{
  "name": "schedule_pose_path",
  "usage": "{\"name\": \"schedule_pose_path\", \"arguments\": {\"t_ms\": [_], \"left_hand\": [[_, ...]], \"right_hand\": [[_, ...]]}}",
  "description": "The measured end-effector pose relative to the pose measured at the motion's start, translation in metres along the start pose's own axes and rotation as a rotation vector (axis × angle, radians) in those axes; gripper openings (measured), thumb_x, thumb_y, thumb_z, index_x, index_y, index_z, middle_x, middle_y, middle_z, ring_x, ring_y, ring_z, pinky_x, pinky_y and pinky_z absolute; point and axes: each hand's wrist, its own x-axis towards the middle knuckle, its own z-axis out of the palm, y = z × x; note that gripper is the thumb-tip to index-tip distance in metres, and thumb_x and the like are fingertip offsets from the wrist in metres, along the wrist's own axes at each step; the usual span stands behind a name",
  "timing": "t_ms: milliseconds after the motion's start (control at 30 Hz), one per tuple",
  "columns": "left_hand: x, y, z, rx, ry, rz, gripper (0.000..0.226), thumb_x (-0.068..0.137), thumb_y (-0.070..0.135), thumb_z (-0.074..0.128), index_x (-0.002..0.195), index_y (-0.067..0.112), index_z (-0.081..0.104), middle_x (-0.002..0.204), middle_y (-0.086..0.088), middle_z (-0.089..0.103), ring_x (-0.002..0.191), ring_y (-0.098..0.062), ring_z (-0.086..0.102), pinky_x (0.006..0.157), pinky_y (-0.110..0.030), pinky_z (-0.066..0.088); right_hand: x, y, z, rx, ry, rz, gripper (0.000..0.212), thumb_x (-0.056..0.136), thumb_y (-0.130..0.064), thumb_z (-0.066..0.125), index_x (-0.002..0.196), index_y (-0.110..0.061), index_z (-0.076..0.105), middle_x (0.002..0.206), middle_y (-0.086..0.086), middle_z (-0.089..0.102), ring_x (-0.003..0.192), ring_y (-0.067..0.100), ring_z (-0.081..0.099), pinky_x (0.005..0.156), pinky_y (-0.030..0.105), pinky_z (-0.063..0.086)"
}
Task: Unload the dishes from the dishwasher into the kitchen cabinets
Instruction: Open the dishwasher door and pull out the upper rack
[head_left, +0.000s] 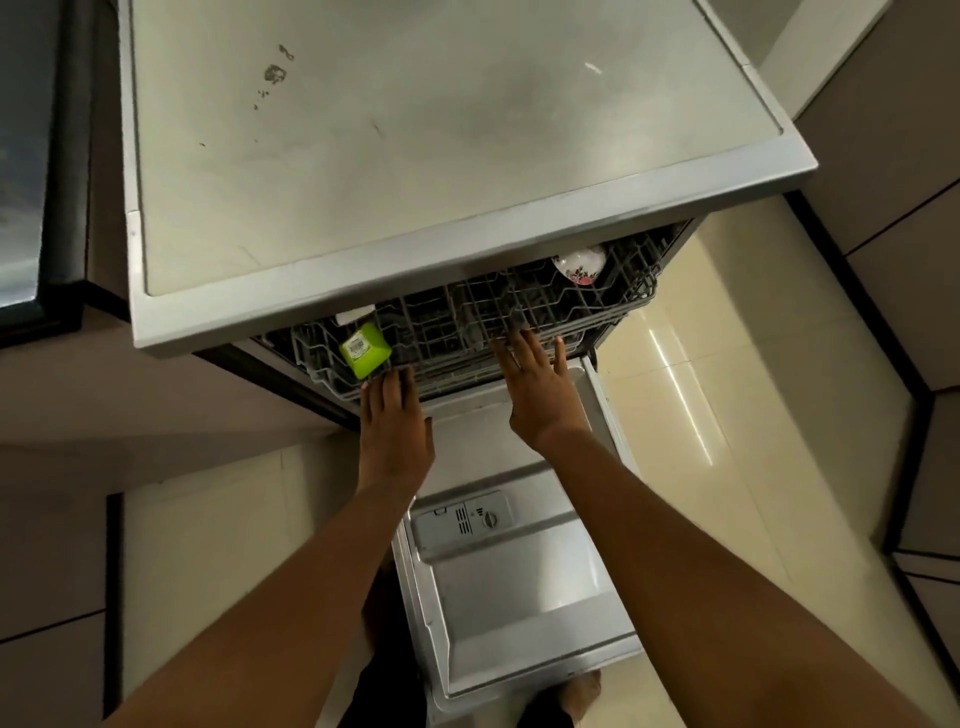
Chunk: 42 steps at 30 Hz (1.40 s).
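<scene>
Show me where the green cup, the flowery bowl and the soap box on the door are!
green cup (365, 349), head view: on its labelled base.
flowery bowl (580, 265), head view: on its white flowered side.
soap box (465, 521), head view: on its grey lid.

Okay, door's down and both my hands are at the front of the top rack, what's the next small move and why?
Probably pull the upper rack further out toward you. It sits mostly under the dishwasher top, so the green cup and the floral cup are only partly exposed. Your left hand and right hand are already at its front edge, over the lowered door.
</scene>
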Motion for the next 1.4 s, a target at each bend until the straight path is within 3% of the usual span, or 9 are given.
{"name": "schedule_pose_path", "arguments": {"t_ms": [233,367,533,700,833,1000,1167,1300,1400], "left_hand": [[-0.03,0.007,0.004,-0.004,0.013,-0.023,0.073,0.083,0.025,0.071,0.144,0.002,0.038,0.14,-0.017,0.041,0.133,-0.037,0.037,0.116,-0.05,0.031],[-0.063,0.014,0.011,-0.009,0.06,-0.024,0.065,0.083,0.021,0.07,0.139,0.0,0.045,0.133,-0.02,0.048,0.127,-0.038,0.044,0.113,-0.052,0.036],[-0.114,0.033,0.016,-0.072,0.017,-0.105,0.061,0.085,0.019,0.067,0.14,0.003,0.045,0.134,-0.017,0.051,0.129,-0.035,0.044,0.115,-0.05,0.033],[-0.156,0.057,0.014,-0.094,-0.014,-0.095,0.063,0.088,0.014,0.063,0.145,0.002,0.04,0.141,-0.018,0.048,0.135,-0.033,0.04,0.118,-0.047,0.028],[-0.153,0.062,0.006,-0.148,-0.022,-0.136,0.063,0.086,0.012,0.065,0.143,0.003,0.04,0.138,-0.015,0.048,0.132,-0.031,0.041,0.115,-0.045,0.033],[-0.148,0.055,0.007,-0.159,0.009,-0.14,0.051,0.085,0.015,0.069,0.132,0.009,0.05,0.13,-0.011,0.053,0.123,-0.029,0.047,0.109,-0.042,0.039],[-0.15,0.041,0.012,-0.141,0.031,-0.126,0.034,0.095,0.023,0.059,0.127,0.016,0.053,0.124,-0.004,0.058,0.116,-0.023,0.052,0.101,-0.038,0.043],[-0.163,0.045,0.009,-0.241,0.037,-0.149,0.022,0.095,0.008,0.053,0.115,0.013,0.061,0.116,-0.007,0.063,0.106,-0.025,0.057,0.084,-0.037,0.048],[-0.177,0.052,0.012,-0.26,0.04,-0.14,0.03,0.089,-0.003,0.055,0.114,0.013,0.063,0.118,-0.006,0.063,0.106,-0.025,0.058,0.083,-0.036,0.05]], "right_hand": [[-0.028,-0.005,0.012,0.055,-0.031,0.031,0.091,0.088,-0.01,0.053,0.157,-0.018,-0.005,0.165,0.01,-0.007,0.152,0.028,-0.013,0.121,0.057,-0.004],[-0.062,-0.004,0.024,0.071,0.087,-0.033,0.079,0.087,-0.001,0.049,0.157,-0.013,0.014,0.161,0.016,0.013,0.152,0.034,0.005,0.121,0.058,0.003],[-0.104,0.002,0.031,0.066,0.073,-0.108,0.075,0.084,0.003,0.059,0.15,-0.014,0.029,0.145,0.02,0.038,0.143,0.038,0.029,0.121,0.058,0.013],[-0.141,0.015,0.037,0.129,0.096,-0.126,0.072,0.079,0.012,0.059,0.144,-0.014,0.041,0.138,0.016,0.046,0.135,0.032,0.04,0.122,0.054,0.014],[-0.139,0.012,0.028,0.198,0.096,-0.096,0.069,0.08,0.013,0.059,0.141,-0.016,0.046,0.131,0.013,0.051,0.129,0.03,0.045,0.121,0.054,0.018],[-0.138,0.003,0.028,0.236,0.138,-0.038,0.05,0.089,0.008,0.055,0.134,-0.013,0.055,0.125,0.015,0.056,0.122,0.032,0.05,0.117,0.055,0.027],[-0.14,-0.005,0.033,0.322,0.184,0.011,0.029,0.092,-0.001,0.059,0.119,-0.009,0.069,0.117,0.019,0.061,0.113,0.035,0.053,0.101,0.047,0.046],[-0.159,-0.004,0.042,0.383,0.197,0.064,0.021,0.095,-0.009,0.056,0.111,-0.011,0.07,0.117,0.015,0.061,0.112,0.032,0.054,0.097,0.043,0.048],[-0.174,0.002,0.042,0.34,0.214,0.03,0.022,0.094,-0.014,0.061,0.113,-0.015,0.072,0.113,0.013,0.064,0.108,0.029,0.056,0.091,0.035,0.048]]}}
